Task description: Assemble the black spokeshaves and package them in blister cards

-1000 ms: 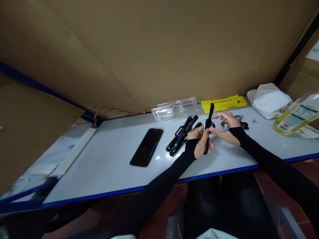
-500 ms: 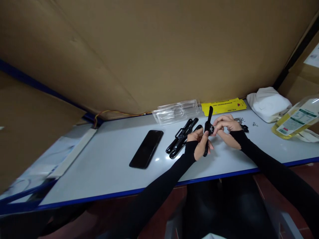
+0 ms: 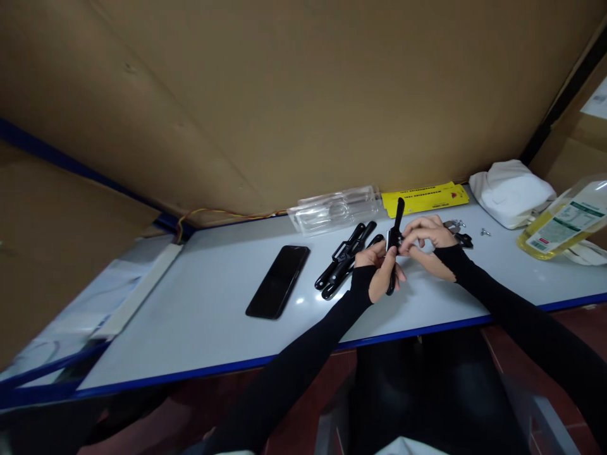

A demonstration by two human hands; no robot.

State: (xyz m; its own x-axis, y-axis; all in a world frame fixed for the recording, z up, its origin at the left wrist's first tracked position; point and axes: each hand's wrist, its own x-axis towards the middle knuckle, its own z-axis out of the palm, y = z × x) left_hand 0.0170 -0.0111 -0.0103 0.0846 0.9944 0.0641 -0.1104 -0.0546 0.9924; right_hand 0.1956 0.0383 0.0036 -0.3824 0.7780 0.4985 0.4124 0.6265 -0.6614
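Left arm (image 3: 298, 360): black-sleeved; extends from the lower centre of the frame diagonally up and to the right. Left wrist (image 3: 364, 284): sleeved, right of centre. Left hand (image 3: 379, 278): closed in a grip, thumb (image 3: 391, 258) uppermost, fingers partly hidden. Right arm (image 3: 512, 303): black-sleeved; extends from the lower right of the frame up and to the left. Right wrist (image 3: 449, 262): sleeved, further right than the left wrist. Right hand (image 3: 439, 240): just beside the left hand; fingers bent, tips directed left; whether they pinch is too small to tell.
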